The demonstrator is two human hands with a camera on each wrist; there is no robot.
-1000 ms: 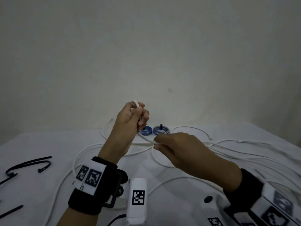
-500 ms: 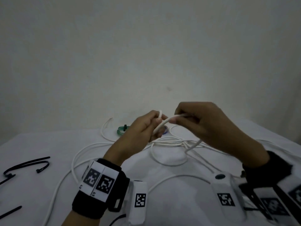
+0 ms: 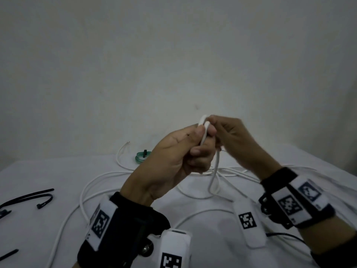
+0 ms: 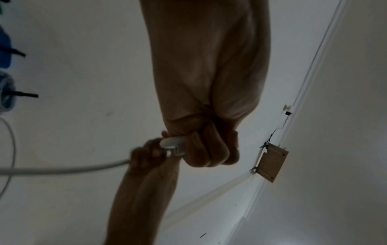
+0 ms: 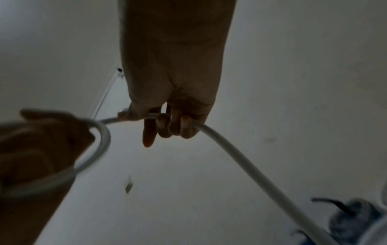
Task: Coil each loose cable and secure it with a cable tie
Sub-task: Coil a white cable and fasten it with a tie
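A long white cable trails in loose loops over the white table. My left hand is raised above the table, its fingers curled round two short loops of that cable. My right hand meets it from the right and grips the same cable, which hangs down from it to the table. Black cable ties lie at the left edge of the table, apart from both hands.
A small green coil bound with a black tie lies at the back of the table. Blue coils with black ties show in the wrist views. A plain wall stands close behind the table.
Both hands rose and came together. The right hand lifted a length of cable from the table up to the left hand, which now holds a second loop.
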